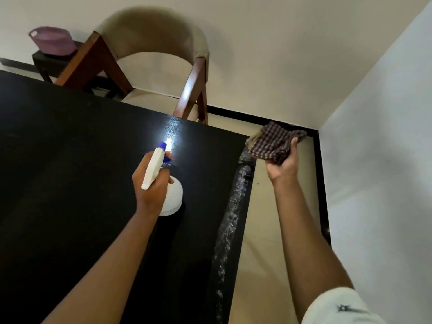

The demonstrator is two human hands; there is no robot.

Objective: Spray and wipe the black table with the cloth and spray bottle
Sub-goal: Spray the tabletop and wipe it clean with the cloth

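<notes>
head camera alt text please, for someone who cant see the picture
A person's left hand grips a white spray bottle with a blue nozzle over a black table, while the right hand holds a bunched checked cloth just past the table's right edge. A beige chair with wooden legs and a purple basin stand behind the table.

Neck of spray bottle (174,197) hidden by left hand (152,190), black table (70,160) cut off left

Left hand (151,183) grips spray bottle (163,181) — right hand (284,163) holds cloth (273,142)
</notes>
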